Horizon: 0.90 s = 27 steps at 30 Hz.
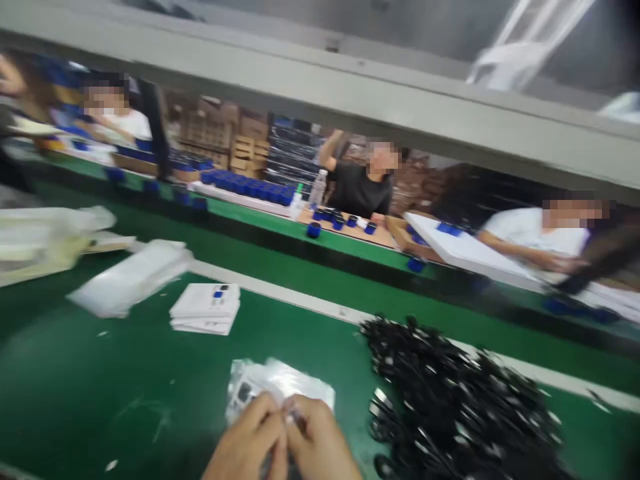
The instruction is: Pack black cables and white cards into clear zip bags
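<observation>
My left hand (249,435) and my right hand (320,440) meet at the bottom middle of the view, fingertips pinching a small silver piece (292,417). Its exact form is blurred and partly hidden by my fingers. Just beyond my hands lies a clear plastic bag (277,385) with a dark item inside. To the right of my right hand spreads a large heap of black cables (450,400) with shiny metal ends. A stack of white printed cards (205,308) lies farther ahead on the green bench mat (100,393).
White plastic bags (131,278) lie in a pile at the left. Beyond a raised white-edged rail (280,291), several co-workers (360,183) sit at a further bench with blue-capped items. A grey overhead beam (320,87) crosses the view.
</observation>
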Each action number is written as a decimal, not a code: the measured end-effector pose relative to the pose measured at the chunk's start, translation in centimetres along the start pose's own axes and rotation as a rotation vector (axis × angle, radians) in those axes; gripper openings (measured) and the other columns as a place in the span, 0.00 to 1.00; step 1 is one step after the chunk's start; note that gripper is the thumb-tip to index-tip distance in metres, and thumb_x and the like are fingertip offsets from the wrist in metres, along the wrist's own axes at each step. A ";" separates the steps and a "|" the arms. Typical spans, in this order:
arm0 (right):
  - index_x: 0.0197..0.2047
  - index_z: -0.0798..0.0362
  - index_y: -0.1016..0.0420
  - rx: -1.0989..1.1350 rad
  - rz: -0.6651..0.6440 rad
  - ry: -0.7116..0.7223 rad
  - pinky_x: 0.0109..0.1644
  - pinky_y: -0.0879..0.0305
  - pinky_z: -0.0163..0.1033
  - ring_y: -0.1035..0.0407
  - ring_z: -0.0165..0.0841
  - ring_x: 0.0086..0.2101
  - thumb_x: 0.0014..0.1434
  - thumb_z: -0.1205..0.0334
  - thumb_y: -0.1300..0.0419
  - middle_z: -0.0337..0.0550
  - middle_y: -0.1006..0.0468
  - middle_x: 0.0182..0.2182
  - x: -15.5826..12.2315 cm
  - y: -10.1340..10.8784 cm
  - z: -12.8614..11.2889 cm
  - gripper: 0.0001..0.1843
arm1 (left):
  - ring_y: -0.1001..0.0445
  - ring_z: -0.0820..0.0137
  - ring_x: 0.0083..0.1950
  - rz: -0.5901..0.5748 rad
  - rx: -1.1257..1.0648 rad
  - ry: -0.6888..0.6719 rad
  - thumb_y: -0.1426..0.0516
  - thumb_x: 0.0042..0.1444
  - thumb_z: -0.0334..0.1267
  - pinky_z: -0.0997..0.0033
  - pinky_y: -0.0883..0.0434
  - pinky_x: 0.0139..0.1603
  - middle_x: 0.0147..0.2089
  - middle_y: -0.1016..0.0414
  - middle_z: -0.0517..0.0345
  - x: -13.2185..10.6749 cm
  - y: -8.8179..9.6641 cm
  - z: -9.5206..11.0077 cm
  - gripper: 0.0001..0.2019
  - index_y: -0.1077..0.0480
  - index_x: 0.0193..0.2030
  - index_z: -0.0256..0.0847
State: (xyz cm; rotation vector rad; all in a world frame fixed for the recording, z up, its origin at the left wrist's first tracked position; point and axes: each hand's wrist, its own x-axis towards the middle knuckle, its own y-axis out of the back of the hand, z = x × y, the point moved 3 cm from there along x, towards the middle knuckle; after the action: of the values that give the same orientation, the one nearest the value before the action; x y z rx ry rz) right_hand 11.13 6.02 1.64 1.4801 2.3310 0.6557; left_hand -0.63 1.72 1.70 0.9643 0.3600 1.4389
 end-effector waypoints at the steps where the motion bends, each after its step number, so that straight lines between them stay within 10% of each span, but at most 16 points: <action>1: 0.29 0.54 0.25 0.016 -0.039 0.006 0.31 0.36 0.30 0.29 0.31 0.28 0.54 0.72 0.49 0.37 0.23 0.24 0.0 0.4 -0.3 0.12 | 0.27 0.71 0.32 -0.020 -0.016 -0.013 0.53 0.57 0.29 0.75 0.29 0.33 0.32 0.30 0.59 0.4 -0.3 -0.4 0.10 0.33 0.31 0.43; 6: 0.47 0.49 0.26 -0.650 0.031 0.035 0.41 0.33 0.29 0.26 0.30 0.36 0.59 0.73 0.44 0.37 0.20 0.37 -0.1 6.6 -1.1 0.15 | 0.29 0.72 0.27 -0.065 -0.016 0.028 0.54 0.60 0.32 0.76 0.33 0.28 0.26 0.33 0.64 1.2 -1.4 -1.5 0.12 0.40 0.26 0.45; 10: 0.36 0.60 0.23 -1.049 0.196 -0.106 0.43 0.35 0.46 0.30 0.45 0.41 0.54 0.84 0.47 0.57 0.24 0.36 0.8 11.8 0.8 0.16 | 0.30 0.73 0.25 -0.102 -0.019 0.083 0.55 0.61 0.34 0.78 0.34 0.27 0.26 0.35 0.65 1.3 -1.3 -1.4 0.13 0.44 0.24 0.45; 15: 0.28 0.58 0.24 -1.101 0.108 -0.045 0.38 0.36 0.45 0.31 0.45 0.37 0.51 0.85 0.46 0.56 0.24 0.34 1.8 13.4 2.9 0.16 | 0.30 0.73 0.26 -0.160 -0.040 0.137 0.55 0.61 0.35 0.78 0.34 0.28 0.26 0.34 0.65 1.7 -0.8 -1.3 0.12 0.43 0.25 0.45; 21: 0.38 0.56 0.29 -0.797 0.205 0.013 0.36 0.33 0.36 0.29 0.34 0.32 0.59 0.74 0.45 0.46 0.25 0.32 0.2 12.4 0.4 0.06 | 0.30 0.73 0.26 -0.194 -0.063 0.192 0.55 0.61 0.36 0.77 0.34 0.29 0.27 0.34 0.65 1.9 -0.8 -1.3 0.12 0.43 0.25 0.44; 27: 0.41 0.54 0.30 0.678 0.288 -0.120 0.30 0.31 0.33 0.30 0.29 0.24 0.51 0.55 0.35 0.34 0.29 0.23 -1.5 4.5 0.6 0.16 | 0.30 0.72 0.26 -0.196 -0.082 0.196 0.53 0.59 0.35 0.75 0.34 0.27 0.25 0.34 0.65 2.1 -0.8 -1.3 0.11 0.41 0.25 0.44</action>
State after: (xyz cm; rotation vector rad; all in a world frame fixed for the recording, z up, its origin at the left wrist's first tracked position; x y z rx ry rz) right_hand 15.47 6.44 3.53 2.0858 2.3793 -0.2065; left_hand -0.70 4.23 1.04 0.7034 0.5213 1.3609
